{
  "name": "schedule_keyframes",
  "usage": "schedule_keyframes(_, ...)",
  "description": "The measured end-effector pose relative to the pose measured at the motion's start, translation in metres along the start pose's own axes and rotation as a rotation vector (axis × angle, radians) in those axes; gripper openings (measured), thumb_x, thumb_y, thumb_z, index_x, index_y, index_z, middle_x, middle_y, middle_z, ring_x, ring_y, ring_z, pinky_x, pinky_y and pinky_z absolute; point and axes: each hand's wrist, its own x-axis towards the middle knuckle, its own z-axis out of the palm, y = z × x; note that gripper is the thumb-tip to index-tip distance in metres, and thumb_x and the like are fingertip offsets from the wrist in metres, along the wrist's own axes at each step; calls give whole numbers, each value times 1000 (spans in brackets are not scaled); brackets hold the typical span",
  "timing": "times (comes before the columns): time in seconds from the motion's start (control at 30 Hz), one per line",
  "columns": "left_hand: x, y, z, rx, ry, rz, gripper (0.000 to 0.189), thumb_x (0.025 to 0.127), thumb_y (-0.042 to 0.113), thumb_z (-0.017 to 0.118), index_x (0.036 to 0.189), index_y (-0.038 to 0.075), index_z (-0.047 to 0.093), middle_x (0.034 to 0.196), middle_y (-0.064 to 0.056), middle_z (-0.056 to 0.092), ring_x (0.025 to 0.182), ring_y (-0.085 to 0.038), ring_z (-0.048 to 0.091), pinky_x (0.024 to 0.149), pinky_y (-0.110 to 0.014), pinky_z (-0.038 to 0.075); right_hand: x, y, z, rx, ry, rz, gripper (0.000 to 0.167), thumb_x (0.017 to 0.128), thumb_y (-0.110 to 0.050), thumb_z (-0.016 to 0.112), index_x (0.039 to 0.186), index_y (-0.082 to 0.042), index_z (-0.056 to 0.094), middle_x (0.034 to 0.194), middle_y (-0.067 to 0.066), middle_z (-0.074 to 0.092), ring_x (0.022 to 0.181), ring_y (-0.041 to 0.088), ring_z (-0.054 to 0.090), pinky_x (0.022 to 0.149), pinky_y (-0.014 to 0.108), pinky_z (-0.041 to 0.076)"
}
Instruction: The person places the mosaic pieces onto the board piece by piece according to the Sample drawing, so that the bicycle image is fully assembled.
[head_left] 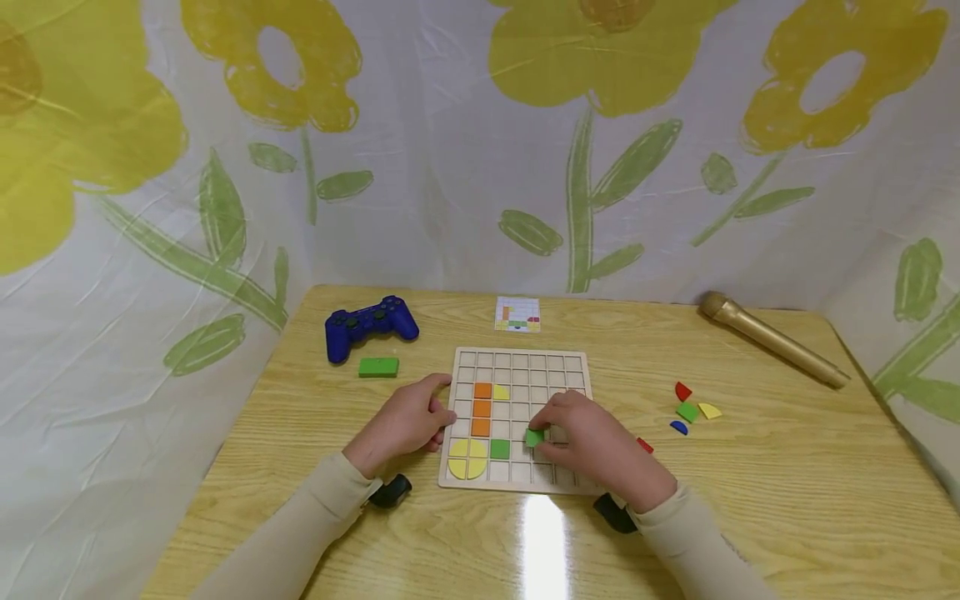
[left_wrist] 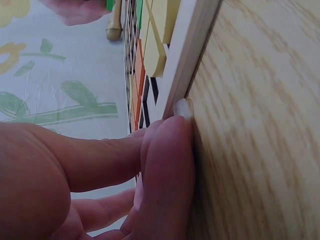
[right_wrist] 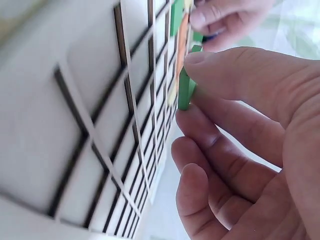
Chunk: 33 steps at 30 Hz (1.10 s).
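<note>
On the table lies a pale wooden grid board (head_left: 555, 362). On it are yellow quarter-circles (head_left: 467, 459) forming a disc, orange squares (head_left: 482, 408) in a column, a single yellow quarter-circle (head_left: 501, 392) and a green square (head_left: 499, 449). My left hand (head_left: 405, 421) holds the board's left edge, a fingertip low against its side in the left wrist view. Between the thumb and fingertips of my right hand (head_left: 592, 442), I pinch another green square (right_wrist: 185, 85). It is tilted, close over the grid to the right of the placed green square.
Loose red (head_left: 682, 391), green (head_left: 687, 412), yellow (head_left: 709, 411) and blue (head_left: 678, 427) pieces lie right of the board. A pattern card (head_left: 517, 315) is behind it. A blue game controller (head_left: 371, 325), green block (head_left: 378, 367) and gold microphone (head_left: 772, 337) lie farther out.
</note>
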Motion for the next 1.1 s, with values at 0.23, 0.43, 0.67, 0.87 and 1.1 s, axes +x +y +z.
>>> schedule_keyframes(0.23,0,-1,0,1,0,-2,66,105,10,72,165,14,43,93,-10,66,67,-21,65,61,-32,61,1,-5,12,-35,21,-52,16,92,-22,88,106,-15,84,105,-6,73,102,13,61,92,35,61)
schedule_keyframes(0.43,1,-2,0,6,-2,-2,67,104,10,72,165,14,43,92,-10,66,66,-20,65,60,-31,61,2,-5,19,-31,23,-101,15,91,-19,88,105,-13,84,100,-4,71,98,12,60,87,30,59)
schedule_keyframes(0.67,1,-2,0,0,-5,10,67,104,10,72,165,13,43,91,-9,66,66,-20,65,61,-31,61,1,-6,23,-58,53,-120,15,91,-18,88,105,-14,84,100,-5,71,96,11,61,84,30,59)
schedule_keyframes(0.87,1,-1,-1,33,0,28,66,105,11,71,165,12,42,89,-8,67,65,-19,65,61,-31,59,2,-6,23,-76,58,-126,14,91,-17,86,105,-14,84,101,-5,71,96,11,60,83,28,59)
schedule_keyframes(1.1,1,0,0,40,-4,28,67,105,11,71,165,12,42,88,-9,67,64,-20,65,60,-31,58,3,-7,23,-72,58,-123,14,92,-18,86,105,-15,84,101,-5,71,96,11,61,83,29,59)
